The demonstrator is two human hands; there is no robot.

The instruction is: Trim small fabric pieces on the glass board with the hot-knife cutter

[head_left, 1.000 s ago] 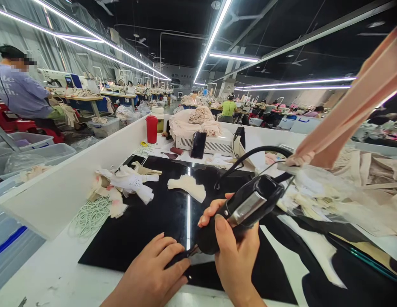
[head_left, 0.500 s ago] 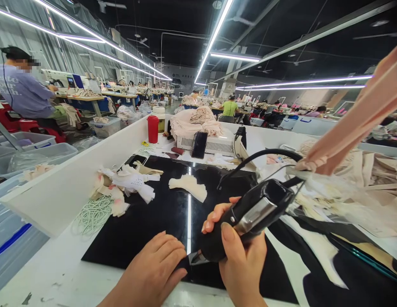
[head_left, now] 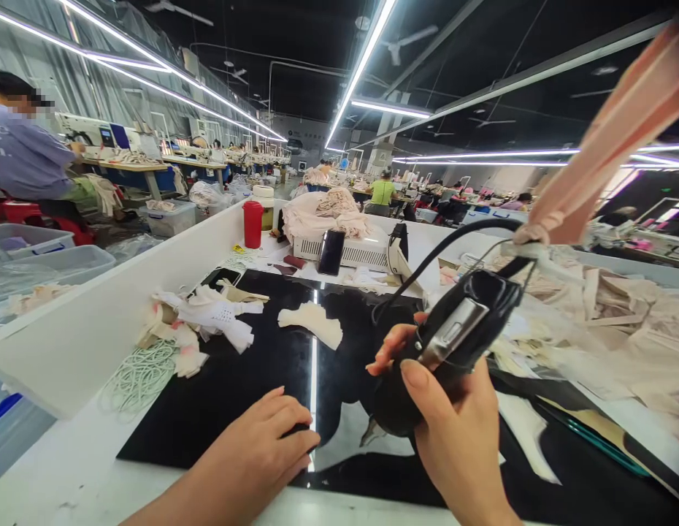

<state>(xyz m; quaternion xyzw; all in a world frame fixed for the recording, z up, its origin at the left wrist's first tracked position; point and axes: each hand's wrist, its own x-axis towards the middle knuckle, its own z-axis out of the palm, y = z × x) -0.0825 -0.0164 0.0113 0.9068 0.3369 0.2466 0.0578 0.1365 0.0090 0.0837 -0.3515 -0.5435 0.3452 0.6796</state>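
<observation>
My right hand (head_left: pixel 454 416) is wrapped around a black corded electric hand cutter (head_left: pixel 449 343) with a metal plate on its side. A knotted pink fabric strip (head_left: pixel 618 153) runs up from the cutter's top end. Its lower tip sits over a pale glossy patch (head_left: pixel 361 442) whose nature I cannot make out. My left hand (head_left: pixel 268 438) lies palm down on the black sheet (head_left: pixel 208 409), fingers stretched out, to the left of the cutter. A cream fabric scrap (head_left: pixel 312 321) rests farther up the sheet.
White scraps (head_left: pixel 219 314) and tangled green cord (head_left: pixel 142 372) lie at left. A phone (head_left: pixel 331 252) leans on a vented box (head_left: pixel 366 254), near a red cup (head_left: pixel 252 225). Beige fabric (head_left: pixel 618 299) is heaped at right, near teal-handled scissors (head_left: pixel 607 446). A low white wall (head_left: pixel 98 321) edges the table.
My right hand has lifted the cutter up and to the right, away from my left hand. A pale patch now shows below it. The view has turned slightly right.
</observation>
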